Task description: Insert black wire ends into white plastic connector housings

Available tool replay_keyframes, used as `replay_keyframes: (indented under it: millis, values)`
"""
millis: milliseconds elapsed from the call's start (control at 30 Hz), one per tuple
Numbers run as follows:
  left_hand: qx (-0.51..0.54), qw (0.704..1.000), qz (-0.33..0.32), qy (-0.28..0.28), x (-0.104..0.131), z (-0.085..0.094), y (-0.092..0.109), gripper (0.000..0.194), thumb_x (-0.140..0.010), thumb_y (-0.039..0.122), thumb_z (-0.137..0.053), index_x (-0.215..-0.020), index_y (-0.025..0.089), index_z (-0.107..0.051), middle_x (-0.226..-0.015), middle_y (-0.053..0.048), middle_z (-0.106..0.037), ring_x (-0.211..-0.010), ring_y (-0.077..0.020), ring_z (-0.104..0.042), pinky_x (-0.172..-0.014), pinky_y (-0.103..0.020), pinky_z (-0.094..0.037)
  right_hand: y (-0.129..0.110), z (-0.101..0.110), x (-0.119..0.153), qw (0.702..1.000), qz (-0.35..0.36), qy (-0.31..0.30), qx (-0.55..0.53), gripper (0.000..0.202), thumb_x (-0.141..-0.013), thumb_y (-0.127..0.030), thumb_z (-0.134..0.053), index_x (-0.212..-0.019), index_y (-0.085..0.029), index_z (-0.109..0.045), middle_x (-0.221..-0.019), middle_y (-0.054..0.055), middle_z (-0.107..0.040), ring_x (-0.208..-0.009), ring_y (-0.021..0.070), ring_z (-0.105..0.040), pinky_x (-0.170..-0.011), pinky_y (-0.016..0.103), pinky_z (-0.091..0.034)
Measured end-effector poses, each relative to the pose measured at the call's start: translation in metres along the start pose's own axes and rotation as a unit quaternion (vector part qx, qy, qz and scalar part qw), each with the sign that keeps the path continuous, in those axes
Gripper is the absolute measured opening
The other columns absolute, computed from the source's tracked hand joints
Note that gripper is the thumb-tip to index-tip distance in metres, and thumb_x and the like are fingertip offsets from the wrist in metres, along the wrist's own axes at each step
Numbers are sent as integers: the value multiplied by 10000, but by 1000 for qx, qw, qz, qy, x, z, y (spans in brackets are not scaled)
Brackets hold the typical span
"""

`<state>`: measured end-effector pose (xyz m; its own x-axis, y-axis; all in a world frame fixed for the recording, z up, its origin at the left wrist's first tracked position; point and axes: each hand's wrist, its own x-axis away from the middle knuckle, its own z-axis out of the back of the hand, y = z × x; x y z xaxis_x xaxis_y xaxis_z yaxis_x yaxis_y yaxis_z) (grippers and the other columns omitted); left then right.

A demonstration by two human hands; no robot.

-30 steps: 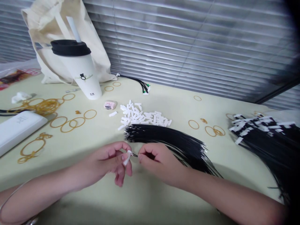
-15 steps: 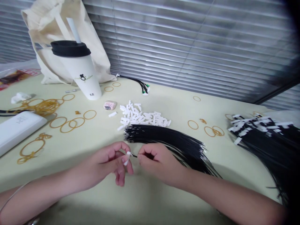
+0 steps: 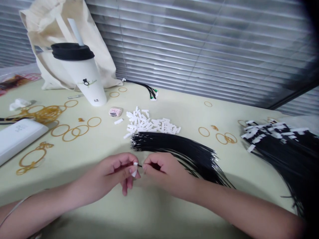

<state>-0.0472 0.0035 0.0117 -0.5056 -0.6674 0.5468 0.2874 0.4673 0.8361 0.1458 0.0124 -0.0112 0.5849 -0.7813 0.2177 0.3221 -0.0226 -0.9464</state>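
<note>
Between thumb and fingers, my left hand [image 3: 119,171] pinches a small white plastic connector housing [image 3: 135,170]. My right hand [image 3: 161,167] is closed on a thin black wire [image 3: 140,166], gripping it close to its end. The wire's tip meets the housing; how deep it sits inside I cannot tell. Just beyond my hands lies a curved bundle of black wires [image 3: 174,142] with bare metal terminals at both ends. Behind that bundle is a loose pile of white connector housings [image 3: 147,123].
At the right lies a thick bunch of black wires with white housings [image 3: 281,149]. Rubber bands [image 3: 50,113] are scattered about the table. A lidded cup with a straw [image 3: 87,76], a cloth bag [image 3: 99,49] and a white power bank [image 3: 22,136] stand or lie left.
My right hand has moved slightly left, bringing the wire closer to the housing, so less wire shows between my hands. The whole view has shifted a little.
</note>
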Motion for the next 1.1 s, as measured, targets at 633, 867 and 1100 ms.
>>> replay_keyframes:
  millis: [633, 867, 1100]
  values:
    - [-51, 999, -4, -5, 0, -6, -1, 182, -875, 320, -462, -820, 153, -511, -723, 4, -541, -628, -110, -556, -585, -236, -491, -4, 13, -6, 978, 90, 10, 186, 183, -864, -248, -479, -780, -165, -618, -720, -17, -597, -669, 86, -505, -617, 204, -362]
    - [-109, 994, 4, -14, 2, -4, -2, 212, -865, 351, -469, -822, 152, -531, -711, 12, -551, -631, -106, -548, -606, -235, -468, 12, 17, -25, 931, 113, 75, 338, 97, -836, -143, -513, -821, -121, -607, -885, 77, -575, -880, 182, -472, -819, 321, -360]
    - [-88, 996, -6, -4, 2, -1, -5, 194, -855, 337, -497, -884, 153, -550, -736, 3, -572, -651, -116, -567, -622, -249, -471, 11, 12, -19, 913, 114, 118, 373, 203, -866, -62, -356, -759, -114, -521, -832, 97, -530, -812, 181, -431, -745, 333, -358]
